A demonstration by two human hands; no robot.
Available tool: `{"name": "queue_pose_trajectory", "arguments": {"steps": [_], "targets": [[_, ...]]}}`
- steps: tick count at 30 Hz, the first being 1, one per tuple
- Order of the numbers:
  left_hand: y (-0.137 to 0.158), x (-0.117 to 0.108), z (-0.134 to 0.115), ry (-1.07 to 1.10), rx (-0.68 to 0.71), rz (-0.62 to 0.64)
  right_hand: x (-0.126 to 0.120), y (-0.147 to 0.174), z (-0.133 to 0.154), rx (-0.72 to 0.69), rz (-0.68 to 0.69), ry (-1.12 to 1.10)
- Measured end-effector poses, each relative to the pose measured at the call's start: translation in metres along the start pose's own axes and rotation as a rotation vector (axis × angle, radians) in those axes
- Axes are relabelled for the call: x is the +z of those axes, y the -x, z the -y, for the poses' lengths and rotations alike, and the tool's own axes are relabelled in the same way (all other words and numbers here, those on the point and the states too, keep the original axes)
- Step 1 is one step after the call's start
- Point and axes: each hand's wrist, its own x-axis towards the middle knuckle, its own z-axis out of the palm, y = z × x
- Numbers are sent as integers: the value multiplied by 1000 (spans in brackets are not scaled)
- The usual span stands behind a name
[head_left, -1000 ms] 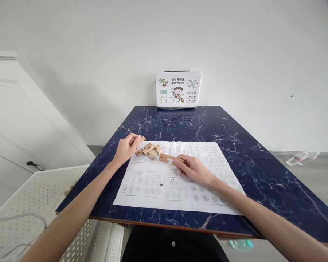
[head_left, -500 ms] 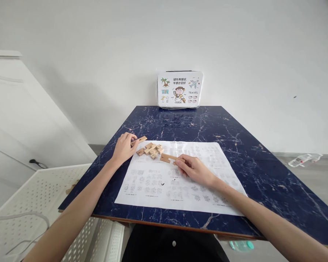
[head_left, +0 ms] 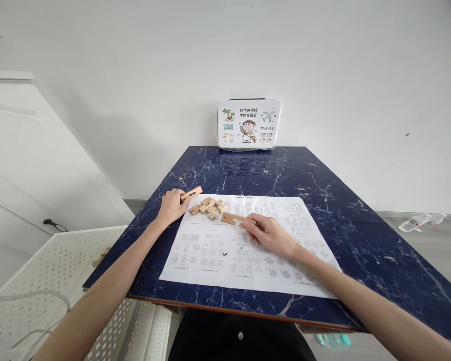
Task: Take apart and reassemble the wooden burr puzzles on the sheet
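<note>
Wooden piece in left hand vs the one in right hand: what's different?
Slant: the left-hand piece rises toward the right of the picture; the right-hand piece dips that way.
Grip: the left hand holds the left-hand piece near its left end; the right hand holds the right-hand piece toward its right end.
Place: the left-hand piece is by the printed sheet's far left corner; the right-hand piece is over the sheet.
Shared: light-brown wood, elongated.

Bare forearms [head_left: 125, 273] converge from both sides; left hand [head_left: 172, 205] back-up, curled; right hand [head_left: 266, 233] pinched, pointing leftward.
</note>
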Motion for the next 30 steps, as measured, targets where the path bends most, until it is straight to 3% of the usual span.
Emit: {"name": "queue_pose_trajectory", "arguments": {"steps": [5,8,10,13,19,30], "targets": [[5,-9,-16,-15,0,-45,-2,-2,-8,-12,17,-121],[9,-15,-33,209,-28,-66,-4,-4,-13,11,44,-250],[13,-17,-45,420,-29,-3,-5,-6,-15,31,44,-315],[17,-17,-57,521,-13,36,-6,-7,-15,43,25,-341],[17,-14,-51,299,7,-11,-3,-5,-15,26,-75,-64],[20,-7,-52,8,44,109,0,-3,-12,-27,-86,200]]}}
